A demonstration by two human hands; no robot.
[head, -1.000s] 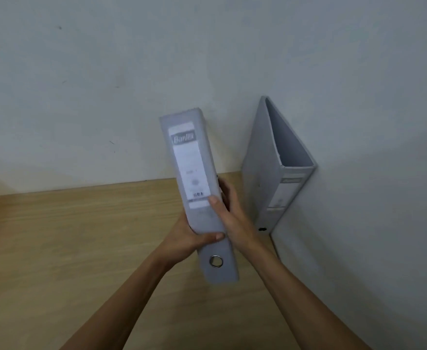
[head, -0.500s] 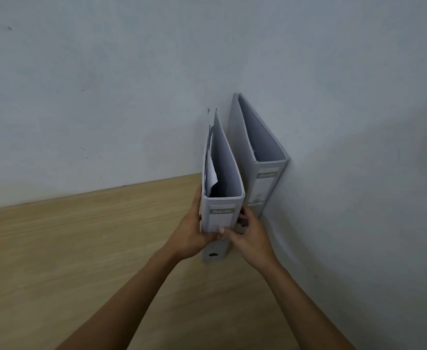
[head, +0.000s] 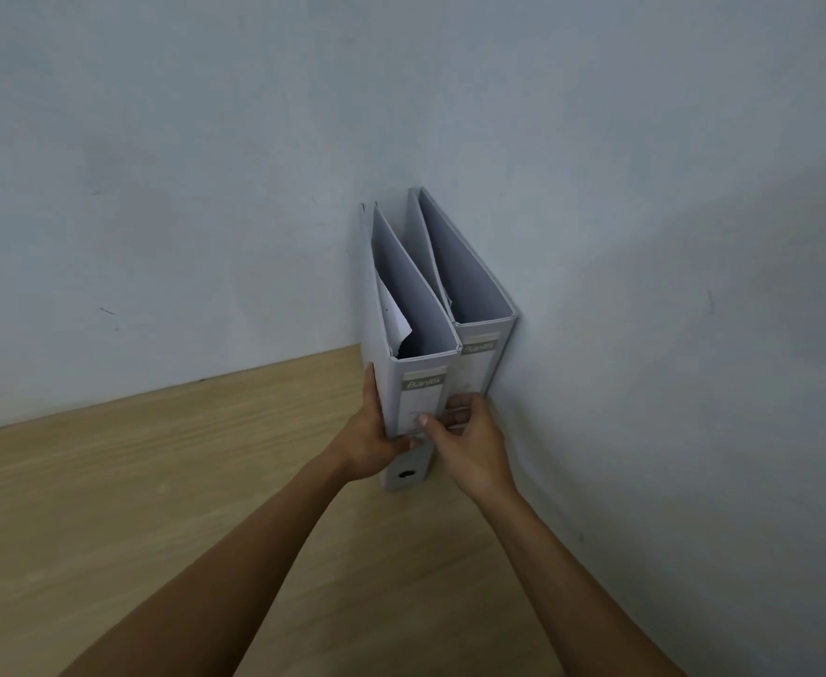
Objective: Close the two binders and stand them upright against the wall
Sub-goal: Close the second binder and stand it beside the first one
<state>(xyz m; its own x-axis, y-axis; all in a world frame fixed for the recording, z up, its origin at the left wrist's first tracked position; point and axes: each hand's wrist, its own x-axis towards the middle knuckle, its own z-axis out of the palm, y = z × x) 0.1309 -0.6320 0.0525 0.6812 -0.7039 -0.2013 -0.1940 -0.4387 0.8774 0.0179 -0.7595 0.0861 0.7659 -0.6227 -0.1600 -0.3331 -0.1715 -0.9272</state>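
Two grey lever-arch binders stand upright side by side in the corner where the two walls meet. The right binder [head: 479, 315] rests against the right wall. The left binder [head: 413, 344] touches it, closed, with white paper showing inside its top. My left hand [head: 369, 432] grips the left binder's left side near the spine. My right hand [head: 467, 434] holds its right edge, thumb on the spine label, fingers between the two binders.
The binders stand on a light wooden tabletop [head: 157, 505]. A pale grey wall [head: 205, 188] runs along the back and another wall [head: 694, 334] closes off the right side.
The left binder was lifted and tilted a second ago; it has swung upright, come down onto the table and slid in against the right binder. Both hands kept hold.
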